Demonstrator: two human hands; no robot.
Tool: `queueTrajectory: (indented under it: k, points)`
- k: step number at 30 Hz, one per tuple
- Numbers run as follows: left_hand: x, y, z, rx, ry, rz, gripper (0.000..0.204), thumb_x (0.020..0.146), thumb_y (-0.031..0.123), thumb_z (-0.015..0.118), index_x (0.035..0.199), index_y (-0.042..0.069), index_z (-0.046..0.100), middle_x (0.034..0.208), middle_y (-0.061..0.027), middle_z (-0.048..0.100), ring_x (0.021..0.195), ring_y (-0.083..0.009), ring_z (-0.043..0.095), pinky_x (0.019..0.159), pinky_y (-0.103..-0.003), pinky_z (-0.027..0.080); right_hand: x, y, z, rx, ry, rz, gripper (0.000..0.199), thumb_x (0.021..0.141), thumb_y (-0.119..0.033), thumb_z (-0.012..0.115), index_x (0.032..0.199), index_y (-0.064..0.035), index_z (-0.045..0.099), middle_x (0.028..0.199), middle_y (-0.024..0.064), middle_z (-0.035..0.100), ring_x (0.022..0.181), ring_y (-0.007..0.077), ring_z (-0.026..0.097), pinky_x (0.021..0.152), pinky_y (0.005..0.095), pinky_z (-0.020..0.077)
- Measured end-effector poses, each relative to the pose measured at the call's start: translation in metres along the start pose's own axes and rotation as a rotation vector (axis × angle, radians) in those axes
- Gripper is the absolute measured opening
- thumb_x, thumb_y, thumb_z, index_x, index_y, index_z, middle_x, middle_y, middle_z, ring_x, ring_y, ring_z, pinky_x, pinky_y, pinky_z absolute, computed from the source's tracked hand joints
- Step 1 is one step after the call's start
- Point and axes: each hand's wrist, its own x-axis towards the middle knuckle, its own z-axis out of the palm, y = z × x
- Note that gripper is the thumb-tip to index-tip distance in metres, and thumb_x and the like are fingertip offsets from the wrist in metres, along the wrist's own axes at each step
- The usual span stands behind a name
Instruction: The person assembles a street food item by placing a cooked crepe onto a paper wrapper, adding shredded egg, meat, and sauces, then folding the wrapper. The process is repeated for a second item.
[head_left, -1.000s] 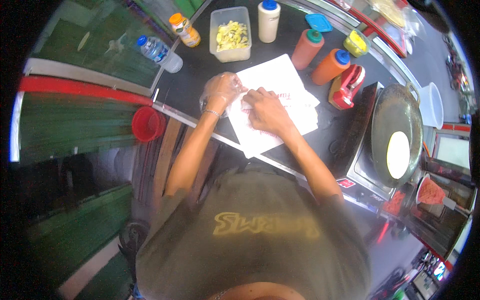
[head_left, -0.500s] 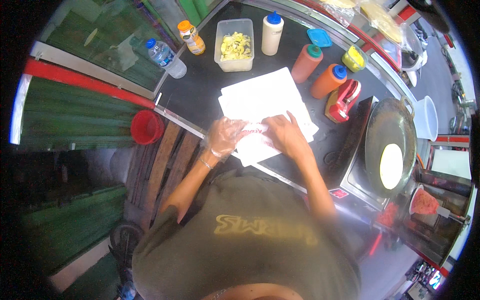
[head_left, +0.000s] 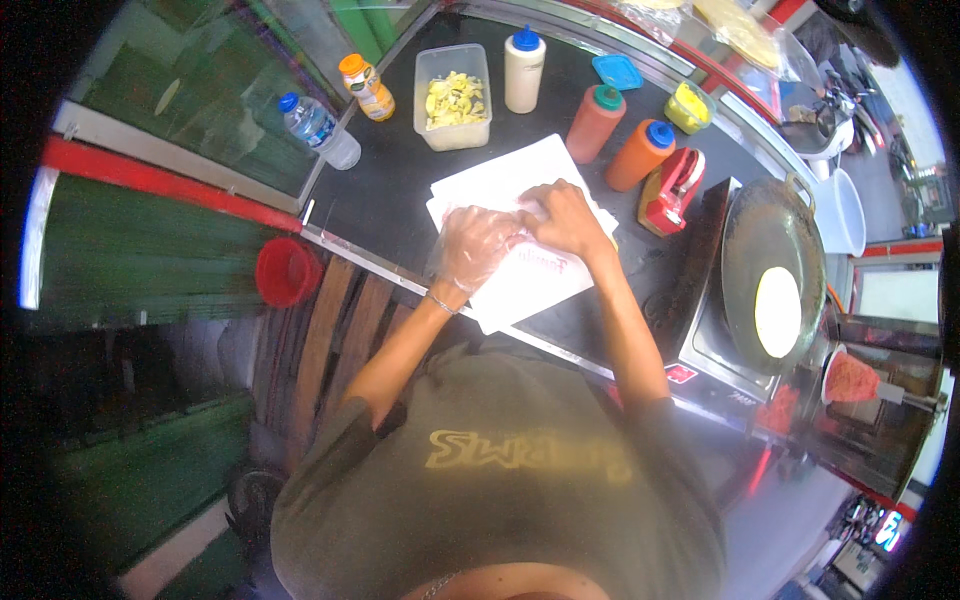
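Item, white paper sheets (head_left: 525, 295), a loose stack with red print: lying on the dark countertop (head_left: 390, 195) before my chest, edges out of line, the near corner over the metal edging (head_left: 395, 278). Item, my left hand (head_left: 470, 245), in a clear plastic glove: laid over the left part of the stack, fingers bent toward the middle. Item, my right hand (head_left: 570, 220), bare: on the stack from the right, fingers curled, tips close by those of the left. Grip of both: fingers drawn together on the paper; whether either pinches a sheet I cannot tell, the knuckles hiding the tips. Handling notes, by my judgement: thin paper asks for light fingertips; the slack glove film could slip or catch, so the bare fingers suit the finer feel for a single edge, the gloved palm the steadying of the pile. Pressure is best flat and even, lest the sheets skew or crease. Surroundings: beyond the stack, a clear tub (head_left: 455, 138) of chopped yellow pieces; to the right, an orange bottle (head_left: 638, 158) and a red dispenser (head_left: 664, 205), near enough that a wide right elbow deserves care.
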Motion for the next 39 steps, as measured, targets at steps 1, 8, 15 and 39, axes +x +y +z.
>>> queueTrajectory:
  k: [1, 8, 15, 39]
  points:
    - [-0.003, 0.000, 0.001, -0.034, 0.028, 0.016, 0.024, 0.087, 0.029, 0.092, 0.110, 0.021, 0.086, 0.119, 0.0039, 0.082, 0.103, -0.0204, 0.073, 0.100, -0.045, 0.053, -0.007, -0.002, -0.005, 0.010, -0.040, 0.012, 0.041, 0.091, -0.029, 0.076, 0.121, -0.0015, 0.084, 0.135, 0.0225, 0.077, 0.119, 0.0437, 0.071, 0.115, 0.0546, 0.0532]
    - [-0.003, -0.012, 0.024, -0.352, 0.027, -0.151, 0.050, 0.091, 0.035, 0.092, 0.135, 0.015, 0.082, 0.119, -0.0076, 0.084, 0.118, -0.0318, 0.075, 0.105, -0.048, 0.057, -0.087, -0.032, 0.018, -0.066, 0.273, -0.077, 0.050, 0.104, -0.038, 0.069, 0.144, -0.0081, 0.077, 0.142, 0.0193, 0.075, 0.152, 0.0370, 0.058, 0.137, 0.0658, 0.0275]
    - [0.011, -0.049, 0.032, -0.163, -0.206, 0.171, 0.047, 0.091, 0.032, 0.091, 0.130, 0.009, 0.082, 0.116, -0.0140, 0.084, 0.099, -0.0337, 0.078, 0.090, -0.048, 0.062, -0.117, 0.009, -0.023, 0.450, 1.130, 0.665, 0.035, 0.118, -0.025, 0.059, 0.144, -0.0047, 0.071, 0.083, 0.0078, 0.073, 0.071, 0.0195, 0.071, 0.066, 0.0386, 0.0560]
    - [0.000, -0.063, 0.042, -0.229, -0.066, 0.280, 0.034, 0.089, 0.022, 0.092, 0.122, 0.016, 0.088, 0.128, -0.0023, 0.085, 0.114, -0.0252, 0.077, 0.103, -0.045, 0.060, -0.124, 0.048, -0.002, 0.382, 1.048, 0.851, 0.022, 0.094, -0.013, 0.083, 0.101, 0.0076, 0.088, 0.125, 0.0189, 0.083, 0.100, 0.0233, 0.078, 0.084, 0.0368, 0.0586]
